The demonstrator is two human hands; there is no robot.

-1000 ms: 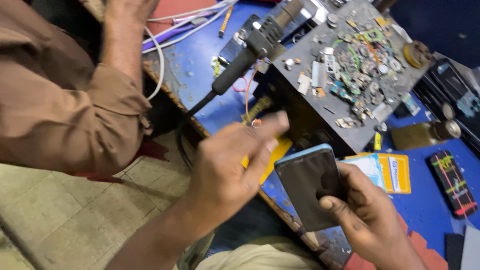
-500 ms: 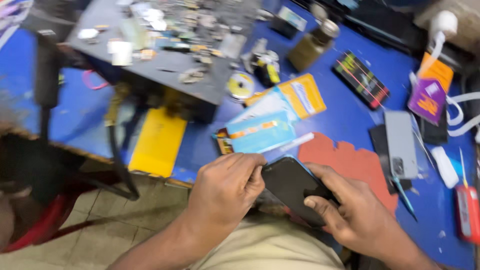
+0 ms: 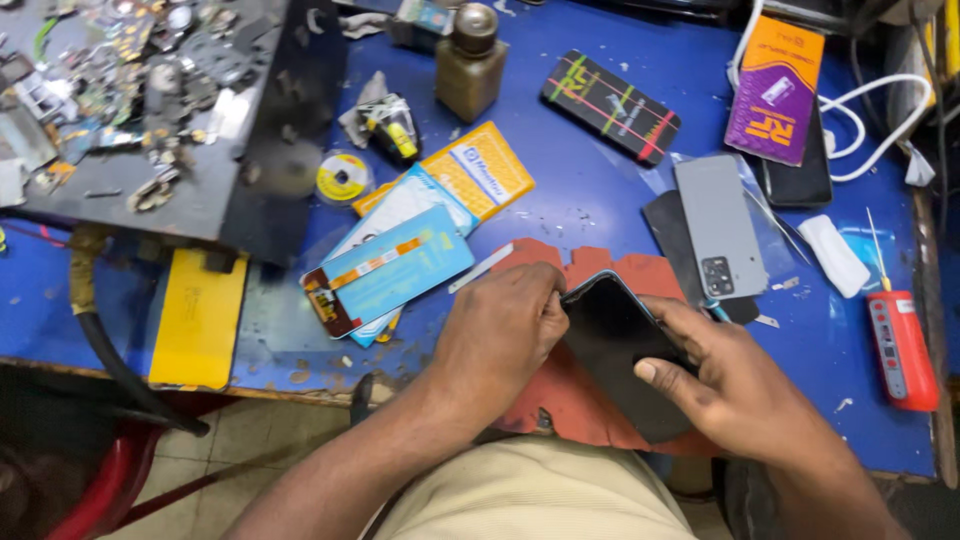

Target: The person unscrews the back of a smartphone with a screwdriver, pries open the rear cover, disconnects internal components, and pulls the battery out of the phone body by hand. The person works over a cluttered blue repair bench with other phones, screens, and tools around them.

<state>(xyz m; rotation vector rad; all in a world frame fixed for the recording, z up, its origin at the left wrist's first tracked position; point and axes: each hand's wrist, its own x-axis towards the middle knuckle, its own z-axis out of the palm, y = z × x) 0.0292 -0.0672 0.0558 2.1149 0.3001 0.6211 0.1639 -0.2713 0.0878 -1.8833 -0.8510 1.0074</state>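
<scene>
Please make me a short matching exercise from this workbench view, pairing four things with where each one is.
Things:
1. dark phone
2. grey phone back
3. red tool
4. solder wire spool

Places:
A. lying just left of the white pad
B. at the bench's far right edge
C. in the grip of the left hand and right hand, over the red mat
D. beside the black tray of small parts

Pairs: 1-C, 2-A, 3-B, 4-D
</scene>
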